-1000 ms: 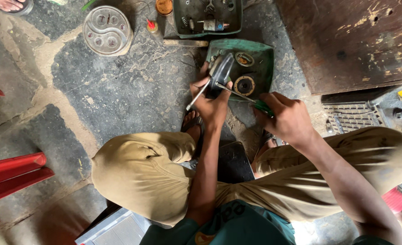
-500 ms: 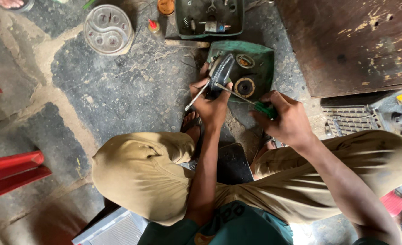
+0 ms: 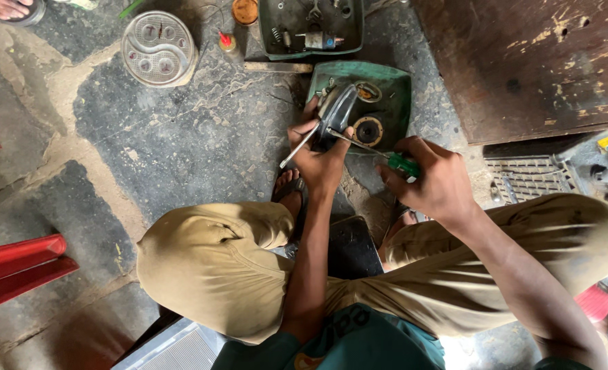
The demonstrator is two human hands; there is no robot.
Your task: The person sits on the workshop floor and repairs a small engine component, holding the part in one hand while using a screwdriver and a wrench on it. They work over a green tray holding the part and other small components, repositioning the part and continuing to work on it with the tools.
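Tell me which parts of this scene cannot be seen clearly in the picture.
Head view:
- Screwdriver tip: hidden behind the dark metal part in the left hand.
- Screwdriver handle: mostly covered by the right hand.
- Small pieces in the dark tray: too small, cut off by the top edge.
- Red chair: cut off by the left edge.

Single head view, steep downward, close over knees (image 3: pixel 215 274) and stone floor (image 3: pixel 180 137).

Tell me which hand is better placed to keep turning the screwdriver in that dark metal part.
The right hand. It already grips the green-handled screwdriver, whose shaft points into the dark metal part. The left hand is wrapped around that part, steadying it over the green tray, so it seems less free.
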